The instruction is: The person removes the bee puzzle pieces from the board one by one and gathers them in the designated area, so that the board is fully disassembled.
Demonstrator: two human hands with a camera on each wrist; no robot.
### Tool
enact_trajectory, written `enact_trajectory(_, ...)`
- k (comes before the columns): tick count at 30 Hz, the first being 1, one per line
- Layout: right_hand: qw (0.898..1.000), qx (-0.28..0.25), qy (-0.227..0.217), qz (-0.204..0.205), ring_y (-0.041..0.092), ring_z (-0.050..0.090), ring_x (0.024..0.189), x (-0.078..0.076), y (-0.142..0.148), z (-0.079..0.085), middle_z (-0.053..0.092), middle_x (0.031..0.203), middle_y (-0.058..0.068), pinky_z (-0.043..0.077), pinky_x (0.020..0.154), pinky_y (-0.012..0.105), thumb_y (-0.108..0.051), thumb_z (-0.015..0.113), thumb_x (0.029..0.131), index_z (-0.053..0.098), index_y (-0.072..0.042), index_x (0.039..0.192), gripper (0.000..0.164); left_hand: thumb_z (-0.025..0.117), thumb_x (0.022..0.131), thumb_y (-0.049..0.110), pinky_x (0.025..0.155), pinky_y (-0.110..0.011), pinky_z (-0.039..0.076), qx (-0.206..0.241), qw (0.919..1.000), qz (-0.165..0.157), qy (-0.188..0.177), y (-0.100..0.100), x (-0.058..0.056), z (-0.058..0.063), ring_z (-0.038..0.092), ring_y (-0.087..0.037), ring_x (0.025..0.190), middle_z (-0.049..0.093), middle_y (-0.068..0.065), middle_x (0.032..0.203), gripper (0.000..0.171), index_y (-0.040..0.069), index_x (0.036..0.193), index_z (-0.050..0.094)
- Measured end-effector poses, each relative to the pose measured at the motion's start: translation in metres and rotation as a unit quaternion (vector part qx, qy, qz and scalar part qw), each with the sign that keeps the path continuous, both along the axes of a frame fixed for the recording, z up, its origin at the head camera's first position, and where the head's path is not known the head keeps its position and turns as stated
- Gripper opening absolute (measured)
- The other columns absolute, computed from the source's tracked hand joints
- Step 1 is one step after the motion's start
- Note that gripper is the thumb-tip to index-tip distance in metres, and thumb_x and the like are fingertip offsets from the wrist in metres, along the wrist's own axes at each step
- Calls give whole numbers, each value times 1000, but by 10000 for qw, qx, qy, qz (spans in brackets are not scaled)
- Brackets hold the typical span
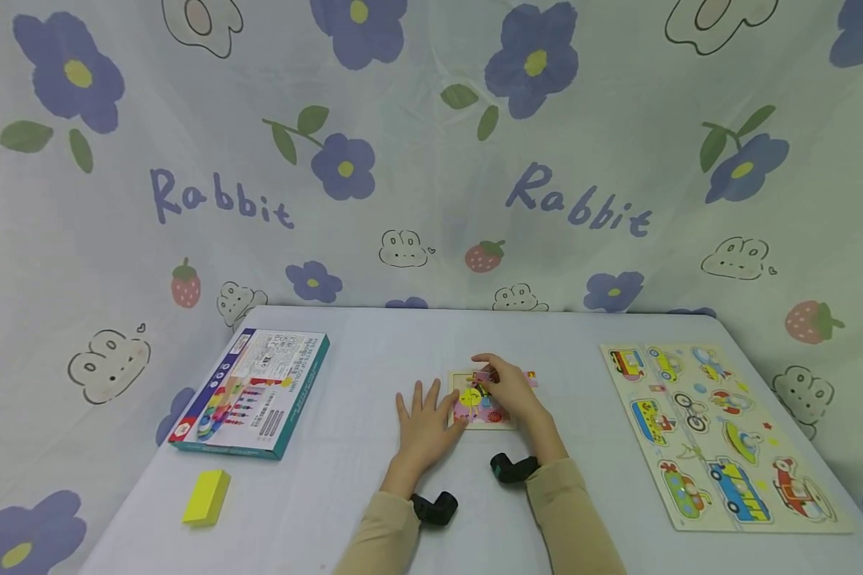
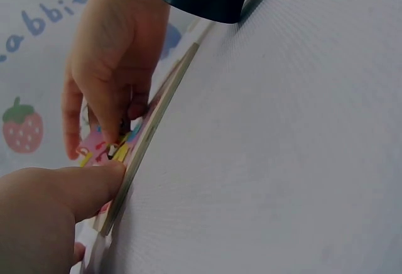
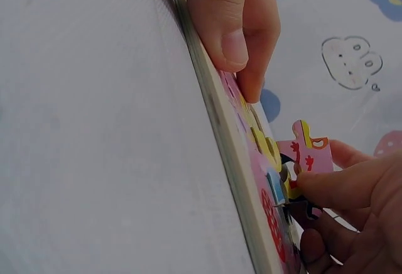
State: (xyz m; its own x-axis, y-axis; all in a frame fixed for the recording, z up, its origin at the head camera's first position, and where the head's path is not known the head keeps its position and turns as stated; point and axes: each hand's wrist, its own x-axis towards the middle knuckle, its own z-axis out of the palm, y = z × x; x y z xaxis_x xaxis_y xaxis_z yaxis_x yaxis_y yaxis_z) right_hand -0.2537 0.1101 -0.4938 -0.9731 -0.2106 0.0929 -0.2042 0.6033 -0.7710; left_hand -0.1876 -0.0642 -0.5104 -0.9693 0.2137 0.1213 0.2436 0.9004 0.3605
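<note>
Head view: your spread left hand (image 1: 426,422) touches the puzzle (image 1: 480,412) on the table (image 1: 377,355), your right hand (image 1: 512,393) pinches a pink piece (image 3: 315,158) above it, and with the picture looking partly filled, another piece (image 1: 532,379) lies alongside.

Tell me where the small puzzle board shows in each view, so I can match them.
Head: puzzle board below and slightly right of centre.
Left wrist: puzzle board left of centre, slanting, seen nearly edge-on.
Right wrist: puzzle board slanting from upper left of centre down to the bottom edge.
Shared landmark: the left hand, touching the board in all three.
</note>
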Motion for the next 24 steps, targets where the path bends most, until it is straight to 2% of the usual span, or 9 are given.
enact_trajectory(3,10000,27,16,18,15,54,80,1,0,1,63,93,3,46,75,33,0,61,85,58,-16,121,39,47,90,49,102,-67,3,-180,9998,-81,61,0,0,0,17,-44,136,33,-15,146,51,28,136,47)
enact_trajectory(7,10000,20,-42,59,15,50,75,2,1,3,62,89,5,44,69,30,-1,63,84,59,-15,120,38,42,93,47,100,-70,4,-522,9982,-269,121,0,1,1,16,-45,136,24,-16,150,46,36,138,42)
enact_trajectory(12,9999,-68,-75,78,14,49,73,3,2,2,62,87,7,41,66,28,-1,63,84,59,-15,120,38,39,95,46,99,-71,2,-544,9967,-591,76,4,-1,-1,10,-42,138,14,-11,154,45,37,138,41)
enact_trajectory(16,9998,-137,-89,84,15,50,74,2,2,1,63,87,6,42,67,28,0,63,84,59,-14,119,38,36,94,48,100,-70,1,-490,9958,-772,41,11,-1,-2,8,-41,139,17,-10,154,45,37,138,42)
enact_trajectory(24,9996,-232,-78,100,15,53,77,1,3,1,64,89,3,45,72,31,3,63,83,60,-13,117,37,37,94,49,102,-68,3,-593,9957,-709,81,16,0,1,12,-40,139,22,-10,152,44,38,136,44)
